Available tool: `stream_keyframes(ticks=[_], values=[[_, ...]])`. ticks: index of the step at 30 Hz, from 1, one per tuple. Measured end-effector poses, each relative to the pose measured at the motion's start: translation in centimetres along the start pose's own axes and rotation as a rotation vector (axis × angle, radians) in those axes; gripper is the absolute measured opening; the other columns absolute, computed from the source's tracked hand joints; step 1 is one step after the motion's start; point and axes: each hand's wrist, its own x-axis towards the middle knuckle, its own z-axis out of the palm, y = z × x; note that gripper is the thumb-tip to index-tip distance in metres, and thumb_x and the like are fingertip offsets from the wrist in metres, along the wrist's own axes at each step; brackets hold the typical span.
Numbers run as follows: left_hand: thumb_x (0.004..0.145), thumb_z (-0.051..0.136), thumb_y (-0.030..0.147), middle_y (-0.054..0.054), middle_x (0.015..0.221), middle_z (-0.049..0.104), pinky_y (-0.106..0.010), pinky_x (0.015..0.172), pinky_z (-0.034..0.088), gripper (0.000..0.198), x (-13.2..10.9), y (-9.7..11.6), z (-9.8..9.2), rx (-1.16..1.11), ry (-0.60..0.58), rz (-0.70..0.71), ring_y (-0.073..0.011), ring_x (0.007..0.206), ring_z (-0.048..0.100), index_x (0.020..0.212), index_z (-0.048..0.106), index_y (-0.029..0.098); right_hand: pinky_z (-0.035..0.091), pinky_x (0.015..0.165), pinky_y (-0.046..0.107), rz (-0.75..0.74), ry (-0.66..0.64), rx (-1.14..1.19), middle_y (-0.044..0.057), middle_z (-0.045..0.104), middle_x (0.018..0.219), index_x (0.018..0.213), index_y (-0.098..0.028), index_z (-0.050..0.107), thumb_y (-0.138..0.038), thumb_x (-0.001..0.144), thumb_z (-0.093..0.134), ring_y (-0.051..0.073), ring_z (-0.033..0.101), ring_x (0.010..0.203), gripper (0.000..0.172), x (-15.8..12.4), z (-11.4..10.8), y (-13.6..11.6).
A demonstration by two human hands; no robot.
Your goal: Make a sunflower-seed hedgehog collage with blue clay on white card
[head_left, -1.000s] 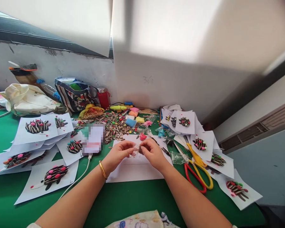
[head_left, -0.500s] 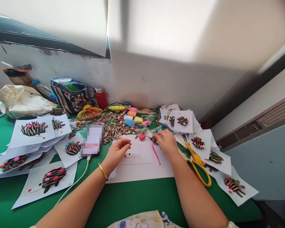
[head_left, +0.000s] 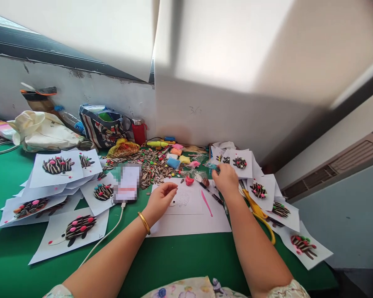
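My left hand rests at the left of a white sheet, thumb and fingertips drawn together. Anything between them is too small or hidden to make out. Beside its fingertips is a hedgehog drawing with a dark eye dot. My right hand is beyond the sheet's upper right, its fingers closed on a small blue clay packet in clear wrap. A pink modelling tool and a black pen lie on the sheet. Near its top edge are red clay and brown clay.
Striped sunflower seeds are heaped behind the sheet, near colored clay packets. Seed-hedgehog cards are piled left, with more cards right. A phone with a cable stands left; yellow scissors lie right.
My right hand has moved away from the brown clay, up and right to the blue packet, uncovering the black pen. My left hand stays by the drawing. The view has shifted slightly.
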Motion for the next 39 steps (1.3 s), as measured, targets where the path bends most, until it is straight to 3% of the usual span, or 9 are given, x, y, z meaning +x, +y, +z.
stream_keyframes(ticks=[4,7,15,21,25,27,30,35,39], values=[[0.082,0.061,0.048,-0.007,0.105,0.067,-0.031,0.072,0.056,0.037,-0.2,0.3,0.0,-0.082,0.024,0.006,-0.0193,0.087,0.066,0.105,0.065,0.02,0.044,0.071,0.027,-0.278,-0.295,0.452,0.001,0.067,0.093,0.102,-0.024,0.062,-0.026,0.084,0.055,0.017,0.06,0.082,0.019,-3.7,-1.9,-3.8],[0.082,0.062,0.049,-0.006,0.105,0.068,-0.028,0.065,0.054,0.038,-0.4,0.5,-0.1,-0.145,0.013,-0.012,-0.0179,0.084,0.065,0.107,0.066,0.021,0.044,0.069,0.026,-0.441,-0.421,0.57,-0.001,0.066,0.09,0.098,-0.025,0.063,-0.022,0.081,0.057,0.015,0.059,0.08,0.017,-6.4,-2.1,-6.0],[0.076,0.07,0.038,-0.006,0.1,0.071,-0.029,0.071,0.053,0.032,-0.2,0.6,0.0,-0.281,-0.026,-0.152,-0.0179,0.085,0.065,0.101,0.071,0.019,0.046,0.069,0.027,-0.343,-0.451,0.892,0.003,0.063,0.095,0.105,-0.022,0.062,-0.03,0.089,0.058,0.016,0.056,0.079,0.019,-7.7,0.0,-5.3],[0.069,0.074,0.029,0.0,0.082,0.067,-0.023,0.057,0.048,0.028,-0.3,0.7,0.7,-0.352,-0.018,-0.161,-0.0135,0.07,0.062,0.086,0.054,0.02,0.049,0.074,0.03,-0.331,-0.391,0.966,0.006,0.062,0.107,0.11,-0.022,0.062,-0.033,0.09,0.06,0.017,0.057,0.086,0.023,-8.0,0.4,-4.6],[0.072,0.068,0.027,0.003,0.068,0.06,-0.023,0.056,0.046,0.015,-0.2,0.3,0.6,-0.18,0.067,-0.122,-0.0119,0.062,0.056,0.075,0.056,0.019,0.051,0.073,0.03,-0.303,-0.334,1.004,0.006,0.062,0.106,0.112,-0.024,0.061,-0.031,0.091,0.058,0.017,0.059,0.085,0.022,-8.1,0.5,-4.4],[0.073,0.063,0.026,0.001,0.071,0.062,-0.025,0.061,0.047,0.007,-0.2,0.2,0.4,-0.053,0.097,-0.071,-0.0129,0.066,0.057,0.075,0.063,0.019,0.051,0.077,0.031,-0.347,-0.289,0.968,0.006,0.063,0.106,0.109,-0.024,0.063,-0.03,0.093,0.056,0.019,0.059,0.094,0.019,-8.1,0.3,-4.4],[0.077,0.055,0.023,-0.001,0.078,0.066,-0.027,0.069,0.047,0.016,-0.2,0.3,0.2,0.126,0.095,0.025,-0.0144,0.074,0.058,0.077,0.071,0.02,0.052,0.079,0.033,-0.405,-0.284,0.892,0.009,0.062,0.114,0.115,-0.024,0.062,-0.032,0.094,0.055,0.021,0.058,0.103,0.024,-8.0,0.0,-4.4],[0.08,0.051,0.024,-0.002,0.083,0.068,-0.026,0.068,0.049,0.025,-0.2,0.5,0.3,0.121,0.022,0.015,-0.0147,0.074,0.06,0.089,0.074,0.02,0.048,0.096,0.044,-0.52,-0.34,0.661,0.013,0.057,0.127,0.134,-0.022,0.051,-0.037,0.083,0.071,0.027,0.055,0.115,0.057,-8.2,0.5,-4.5],[0.082,0.054,0.027,-0.004,0.09,0.069,-0.027,0.069,0.052,0.026,-0.4,0.5,0.6,0.088,0.011,0.024,-0.0154,0.078,0.062,0.097,0.074,0.019,0.047,0.096,0.043,-0.569,-0.353,0.567,0.012,0.063,0.117,0.128,-0.02,0.056,-0.028,0.09,0.062,0.026,0.057,0.11,0.039,-8.2,1.0,-4.6]])
